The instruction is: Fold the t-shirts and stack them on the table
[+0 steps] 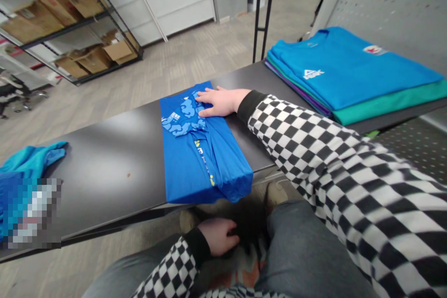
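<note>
A blue shirt [188,165], partly folded with one side laid over the other, lies on the dark table and drapes over its front edge. Its upper part shows a lighter blue pattern and a small white label; a line of white and yellow print runs down the fold. My right hand [218,102] rests on the shirt's upper right side, fingers spread and flat on the cloth. Below the table edge, over my lap, my left hand [220,236] has its fingers loosely bent and apart, with nothing seen in them.
On the right stands a stack of folded shirts [359,70], bright blue over green and purple. Another blue garment [33,163] lies at the table's left end, partly pixelated. The dark tabletop [115,167] runs between. Shelves with cardboard boxes [56,7] stand behind.
</note>
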The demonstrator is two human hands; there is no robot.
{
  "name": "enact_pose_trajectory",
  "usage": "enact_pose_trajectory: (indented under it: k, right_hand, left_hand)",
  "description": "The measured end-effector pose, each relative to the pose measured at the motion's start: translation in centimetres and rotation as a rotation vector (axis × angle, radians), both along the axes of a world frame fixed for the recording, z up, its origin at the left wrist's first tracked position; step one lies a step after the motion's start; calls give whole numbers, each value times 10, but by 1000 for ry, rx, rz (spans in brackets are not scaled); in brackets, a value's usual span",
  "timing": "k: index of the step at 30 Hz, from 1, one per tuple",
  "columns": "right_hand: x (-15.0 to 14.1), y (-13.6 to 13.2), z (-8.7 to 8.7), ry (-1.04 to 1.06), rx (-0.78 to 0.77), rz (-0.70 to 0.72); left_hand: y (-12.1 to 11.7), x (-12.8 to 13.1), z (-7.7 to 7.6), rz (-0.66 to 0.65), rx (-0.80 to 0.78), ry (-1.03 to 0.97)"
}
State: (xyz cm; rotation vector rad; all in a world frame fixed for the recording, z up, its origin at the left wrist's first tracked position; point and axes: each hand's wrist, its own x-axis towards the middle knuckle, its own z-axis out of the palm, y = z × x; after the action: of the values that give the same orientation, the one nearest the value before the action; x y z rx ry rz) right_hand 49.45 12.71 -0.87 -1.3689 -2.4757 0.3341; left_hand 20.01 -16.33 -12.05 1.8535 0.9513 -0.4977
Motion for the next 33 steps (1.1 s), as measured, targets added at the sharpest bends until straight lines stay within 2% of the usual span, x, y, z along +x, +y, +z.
enact_pose_trajectory:
  k: [3,4,5,6,8,10,13,16,19,24,27,30,33]
  right_hand:
    - [1,6,-6,15,46,-4]
    - [2,7,-8,17,53,-10]
    - [2,9,-9,16,54,-16]
    - [2,10,-10,14,55,-23]
    - [2,10,-11,10,60,-26]
    - [2,9,-10,12,72,-20]
    - [1,7,-6,6,46,-40]
    - [-1,6,-4,3,9,-65]
    - [-3,8,-4,16,57,-74]
    - [1,7,0,-39,102,-200]
    - [7,3,7,-63,44,-258]
    - [10,-2,13,-61,2,-256]
    - [9,-5,17,-35,-10,-257]
  left_hand:
    - [3,10,83,-41,-116,-300]
    - [8,13,110,-10,-126,-425]
    - [16,15,134,57,-57,-523]
    - [26,17,154,159,92,-584]
    - [53,21,178,377,459,-600]
    - [84,28,183,474,770,-486]
    - [125,43,172,353,969,-277]
    - [145,59,161,269,1038,-151]
    - [149,65,157,243,1061,-147]
    - [145,47,161,360,924,-231]
    - [150,34,168,343,859,-214]
    - [174,24,174,363,944,-192]
    - [215,9,171,360,1118,-184]
